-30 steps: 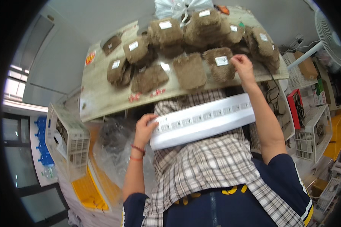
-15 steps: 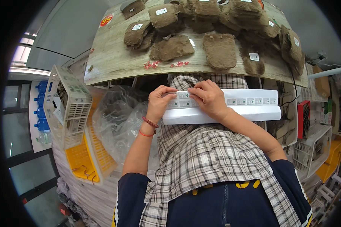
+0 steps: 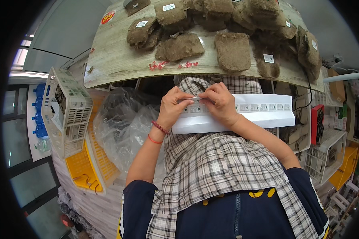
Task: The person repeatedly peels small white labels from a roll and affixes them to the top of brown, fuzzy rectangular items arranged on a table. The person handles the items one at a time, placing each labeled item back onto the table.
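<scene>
Across my lap lies a long white label sheet [image 3: 263, 99], folded lengthwise, with a row of small printed stickers along it. Above its left part, a small sticker [image 3: 195, 98] is pinched between the fingertips of my left hand [image 3: 172, 106] and my right hand [image 3: 220, 104]. Both hands are closed, thumbs against forefingers, and the fingers partly cover the sticker. Beyond them on the table [image 3: 119, 59] sit brown fibrous pads [image 3: 232, 51], several stacked, some bearing a white label [image 3: 269, 58].
A clear plastic bag [image 3: 121, 119] bulges left of my lap. Farther left stand a white crate [image 3: 73, 119] and a yellow crate [image 3: 81, 165]. At the right are another white crate [image 3: 323, 157], a red box [image 3: 317, 123] and a black cable [image 3: 309, 93] hanging past the table edge.
One sticker that lay flat on the sheet's upper row is now lifted off, held between both hands' fingertips. My left hand has turned slightly and moved a little right.
</scene>
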Demonstrator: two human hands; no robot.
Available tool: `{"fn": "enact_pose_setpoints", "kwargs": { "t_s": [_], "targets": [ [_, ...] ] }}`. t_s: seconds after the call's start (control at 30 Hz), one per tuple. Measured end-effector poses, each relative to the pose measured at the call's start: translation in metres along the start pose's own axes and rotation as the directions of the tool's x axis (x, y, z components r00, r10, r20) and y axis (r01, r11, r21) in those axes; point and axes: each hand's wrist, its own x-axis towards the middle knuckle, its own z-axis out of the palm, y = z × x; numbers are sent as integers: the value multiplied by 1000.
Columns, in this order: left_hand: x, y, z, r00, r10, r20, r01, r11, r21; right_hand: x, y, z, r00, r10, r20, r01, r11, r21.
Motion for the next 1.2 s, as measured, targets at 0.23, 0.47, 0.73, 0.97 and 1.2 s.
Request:
{"fn": "enact_pose_setpoints", "kwargs": {
  "t_s": [0.23,0.47,0.73,0.97,1.2],
  "targets": [
    [4,-13,10,997,-53,-57,52,999,-12,-5,12,3,975,-222,-7,217,960,-177],
    [7,-20,10,994,-96,-45,93,993,-74,-7,8,0,957,-290,-4,284,943,-175],
    [6,-29,14,991,-103,-82,96,992,-87,-12,13,3,962,-265,67,273,937,-216],
    [6,-34,16,990,-127,-65,123,991,-53,-15,12,7,990,-142,6,142,988,-61],
    [8,-33,16,983,-174,-62,169,982,-87,-17,11,6,966,-235,105,253,942,-221]
  ]
}}
